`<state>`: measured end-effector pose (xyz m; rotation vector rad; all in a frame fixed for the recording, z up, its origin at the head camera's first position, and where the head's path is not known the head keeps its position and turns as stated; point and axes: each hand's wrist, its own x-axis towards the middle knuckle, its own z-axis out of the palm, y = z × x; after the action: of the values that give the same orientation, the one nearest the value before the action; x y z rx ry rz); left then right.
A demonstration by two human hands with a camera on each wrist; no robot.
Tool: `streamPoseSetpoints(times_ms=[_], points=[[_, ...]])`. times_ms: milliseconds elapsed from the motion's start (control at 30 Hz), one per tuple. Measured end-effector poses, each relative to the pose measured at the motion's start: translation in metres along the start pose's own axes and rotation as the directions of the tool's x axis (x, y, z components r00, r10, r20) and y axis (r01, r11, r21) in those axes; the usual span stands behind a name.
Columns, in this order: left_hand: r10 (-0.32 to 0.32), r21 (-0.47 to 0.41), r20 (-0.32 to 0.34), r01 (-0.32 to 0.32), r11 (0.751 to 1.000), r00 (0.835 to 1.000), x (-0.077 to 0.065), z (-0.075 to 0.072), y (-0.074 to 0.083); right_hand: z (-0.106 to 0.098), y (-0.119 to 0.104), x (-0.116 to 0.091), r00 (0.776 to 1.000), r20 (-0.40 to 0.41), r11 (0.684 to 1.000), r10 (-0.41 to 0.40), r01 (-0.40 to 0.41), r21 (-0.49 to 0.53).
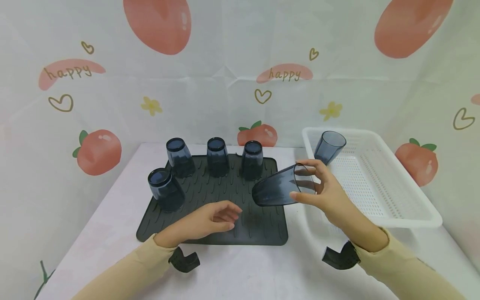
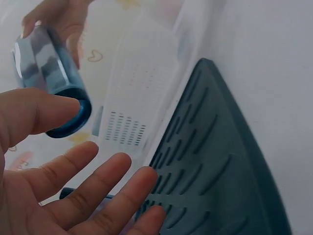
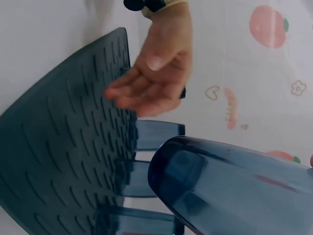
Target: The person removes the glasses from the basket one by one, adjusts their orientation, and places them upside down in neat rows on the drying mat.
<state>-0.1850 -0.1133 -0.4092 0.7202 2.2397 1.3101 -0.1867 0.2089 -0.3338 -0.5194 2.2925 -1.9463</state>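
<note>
My right hand [image 1: 326, 191] grips a blue-tinted drinking glass [image 1: 275, 187] around its open end, fingers on the far side and thumb on the near side. The glass lies nearly sideways in the air, its base pointing left over the right part of a dark ridged drying mat [image 1: 240, 231]. Over the front middle of that mat hovers my left hand [image 1: 204, 221], holding nothing, its fingers loosely bent. In the left wrist view its fingers [image 2: 93, 183] are spread apart. The base of the held glass [image 3: 234, 181] looms large in the right wrist view.
Several matching glasses stand upside down on the mat: one glass [image 1: 167, 193] at its left side, the others, such as this glass [image 1: 217, 158], along the back edge. A white perforated basket [image 1: 416, 193] sits at the right, with another glass [image 1: 330, 148] leaning in its back-left corner.
</note>
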Motion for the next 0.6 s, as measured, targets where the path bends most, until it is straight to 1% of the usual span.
streamPoseSetpoints(times_ms=[100,300,467,600], points=[[0.024,-0.006,-0.033,-0.024,1.0,0.999,0.002,-0.003,0.002,0.004,0.002,-0.002,1.0,0.001,1.0,0.005,-0.005,-0.007],[0.064,-0.054,-0.089,-0.068,0.996,0.994,0.007,-0.007,0.01,0.012,0.006,-0.004,1.0,0.005,0.999,0.023,-0.023,-0.023],[0.146,-0.1,-0.118,-0.158,0.982,0.982,0.013,-0.004,0.016,0.017,0.009,-0.006,1.0,0.011,1.0,0.009,-0.009,-0.008],[0.201,-0.096,-0.151,-0.217,0.971,0.968,0.018,0.0,0.018,0.021,0.01,-0.008,1.0,0.011,1.0,-0.008,0.008,0.008]])
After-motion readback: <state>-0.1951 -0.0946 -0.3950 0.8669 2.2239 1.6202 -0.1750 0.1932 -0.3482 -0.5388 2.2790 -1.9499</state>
